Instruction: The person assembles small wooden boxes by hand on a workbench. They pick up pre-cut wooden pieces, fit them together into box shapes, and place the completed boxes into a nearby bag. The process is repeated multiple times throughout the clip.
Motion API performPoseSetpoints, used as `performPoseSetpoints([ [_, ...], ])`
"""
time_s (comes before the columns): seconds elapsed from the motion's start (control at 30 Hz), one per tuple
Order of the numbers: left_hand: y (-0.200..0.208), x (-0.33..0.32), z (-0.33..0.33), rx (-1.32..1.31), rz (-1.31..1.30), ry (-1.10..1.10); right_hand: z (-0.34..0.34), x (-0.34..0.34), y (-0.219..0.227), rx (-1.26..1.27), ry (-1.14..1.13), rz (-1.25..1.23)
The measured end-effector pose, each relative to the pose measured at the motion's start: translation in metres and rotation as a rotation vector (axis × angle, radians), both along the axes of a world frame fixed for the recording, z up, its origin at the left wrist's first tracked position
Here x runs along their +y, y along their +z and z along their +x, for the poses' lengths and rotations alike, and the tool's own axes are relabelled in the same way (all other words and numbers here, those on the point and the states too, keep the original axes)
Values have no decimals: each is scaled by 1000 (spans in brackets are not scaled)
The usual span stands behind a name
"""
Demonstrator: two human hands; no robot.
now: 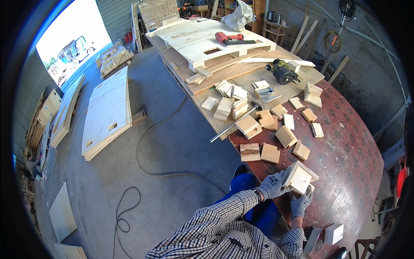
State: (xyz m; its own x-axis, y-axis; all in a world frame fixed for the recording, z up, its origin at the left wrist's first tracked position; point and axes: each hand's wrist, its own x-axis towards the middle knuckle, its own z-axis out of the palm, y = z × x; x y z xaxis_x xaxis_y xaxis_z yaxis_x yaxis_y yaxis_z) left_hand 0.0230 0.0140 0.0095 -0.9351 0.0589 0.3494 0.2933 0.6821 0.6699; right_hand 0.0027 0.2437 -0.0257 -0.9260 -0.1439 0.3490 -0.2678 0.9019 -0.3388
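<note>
Both my gloved hands hold a small open wooden box frame [301,177] near the front edge of the dark red table [353,151]. My left hand [272,184] grips its left side. My right hand [300,203] supports it from below. Several small square wood blocks [271,153] lie scattered on the table just beyond the frame. A hammer with a long metal handle [235,123] rests across the table's left edge among stacked blocks [226,107].
A power sander [282,72] and a red cordless drill [230,39] lie on plywood panels [202,41] farther along the bench. Stacked plywood sheets [108,112] and cables [129,207] lie on the concrete floor at left. A white block [334,233] sits by my right elbow.
</note>
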Motion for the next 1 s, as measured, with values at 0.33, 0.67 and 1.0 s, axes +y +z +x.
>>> performPoseSetpoints([
  [0.33,-6,-2,2,-3,-13,-6,3,-1,-3,-16,-3,-25],
  [0.67,2,-8,-4,-4,22,-9,6,-18,18,-34,9,8],
  [1.0,-6,0,-9,152,-20,-65,14,-19,32,-7,-31,-23],
])
